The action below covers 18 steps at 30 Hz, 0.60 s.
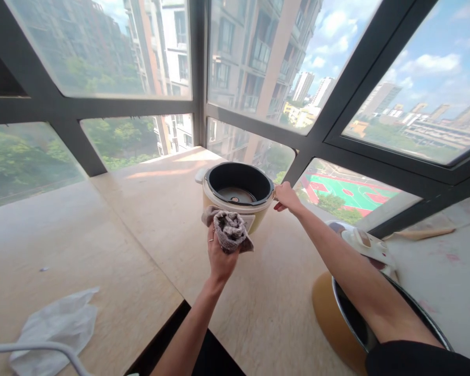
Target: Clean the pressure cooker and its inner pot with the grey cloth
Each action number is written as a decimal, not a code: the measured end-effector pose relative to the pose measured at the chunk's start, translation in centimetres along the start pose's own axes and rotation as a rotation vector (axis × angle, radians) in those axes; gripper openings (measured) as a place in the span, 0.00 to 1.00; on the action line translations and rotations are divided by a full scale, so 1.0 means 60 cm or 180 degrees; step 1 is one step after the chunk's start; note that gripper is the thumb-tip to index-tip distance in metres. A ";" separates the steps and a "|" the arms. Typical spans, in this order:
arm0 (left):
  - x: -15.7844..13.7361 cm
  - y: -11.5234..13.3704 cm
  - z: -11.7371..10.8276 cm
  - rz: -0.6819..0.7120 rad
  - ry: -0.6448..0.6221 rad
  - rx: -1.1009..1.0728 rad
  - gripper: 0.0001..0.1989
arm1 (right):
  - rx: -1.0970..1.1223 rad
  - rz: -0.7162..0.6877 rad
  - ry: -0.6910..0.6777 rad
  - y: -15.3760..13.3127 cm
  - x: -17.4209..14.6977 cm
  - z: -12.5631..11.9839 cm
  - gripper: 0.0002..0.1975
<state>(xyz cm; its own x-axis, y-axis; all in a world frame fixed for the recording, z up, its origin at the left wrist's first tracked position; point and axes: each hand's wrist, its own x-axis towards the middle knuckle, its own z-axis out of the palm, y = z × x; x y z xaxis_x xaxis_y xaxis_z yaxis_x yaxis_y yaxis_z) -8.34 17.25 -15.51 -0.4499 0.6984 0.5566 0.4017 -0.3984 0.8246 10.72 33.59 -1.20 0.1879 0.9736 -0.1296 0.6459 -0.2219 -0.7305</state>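
Note:
A cream rice cooker body [264, 215] stands upright without a lid on the stone-look counter, its dark inside facing up. My left hand [222, 261] is closed around a bunched grey-brown cloth [230, 230] and presses it against the cooker's front. Part of the front panel is hidden behind the cloth. My right hand [286, 197] grips the cooker at its right side, near the rim, with the fingers curled. The handle under those fingers is mostly covered. A pale handle [199, 176] sticks out on the cooker's left.
A golden-brown inner pot [325, 313] with a dark inside lies at lower right, under my right forearm. Behind it sits a white cooker lid [366, 245]. On the left are a crumpled white plastic bag [58, 329] and a grey cable [35, 347]. Framed windows [199, 78] border the counter.

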 end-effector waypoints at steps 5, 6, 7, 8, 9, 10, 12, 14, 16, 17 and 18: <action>-0.026 0.019 0.017 0.0942 -0.0512 0.0589 0.41 | 0.0139 -0.0044 0.0029 0.010 -0.004 0.000 0.19; -0.029 0.023 0.018 0.1017 -0.0587 0.0634 0.41 | 0.0184 -0.0056 0.0031 0.014 -0.005 0.000 0.18; -0.032 0.027 0.019 0.1061 -0.0632 0.0631 0.41 | 0.0232 -0.0068 0.0031 0.018 -0.005 0.000 0.17; -0.034 0.029 0.017 0.1077 -0.0652 0.0563 0.40 | 0.0284 -0.0079 0.0032 0.022 -0.006 0.000 0.17; -0.033 0.031 0.014 0.1062 -0.0649 0.0429 0.38 | 0.0339 -0.0090 0.0037 0.026 -0.007 0.001 0.16; -0.030 0.033 0.010 0.1000 -0.0613 0.0240 0.36 | 0.0396 -0.0100 0.0045 0.030 -0.008 0.001 0.15; -0.013 0.035 -0.005 0.0664 -0.0410 -0.0238 0.32 | 0.0518 -0.0117 0.0061 0.037 -0.010 0.003 0.13; 0.026 0.037 -0.025 0.0010 -0.0021 -0.0751 0.30 | 0.0646 -0.0132 0.0078 0.041 -0.012 0.005 0.12; 0.087 0.038 -0.046 -0.0855 0.0480 -0.1326 0.23 | 0.0776 -0.0139 0.0096 0.043 -0.014 0.009 0.11; 0.125 0.037 -0.055 -0.1088 0.0770 -0.1717 0.19 | 0.0841 -0.0140 0.0103 0.044 -0.014 0.010 0.11; 0.165 0.036 -0.063 -0.1188 0.0961 -0.2127 0.16 | 0.0905 -0.0140 0.0107 0.045 -0.015 0.012 0.12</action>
<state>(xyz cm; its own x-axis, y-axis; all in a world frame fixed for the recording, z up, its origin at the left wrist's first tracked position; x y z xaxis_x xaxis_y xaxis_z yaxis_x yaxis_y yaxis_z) -14.93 21.05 -7.87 -0.6933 0.7030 0.1585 -0.3335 -0.5080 0.7942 11.75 32.18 -3.53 0.1918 0.9786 -0.0746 0.4215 -0.1508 -0.8942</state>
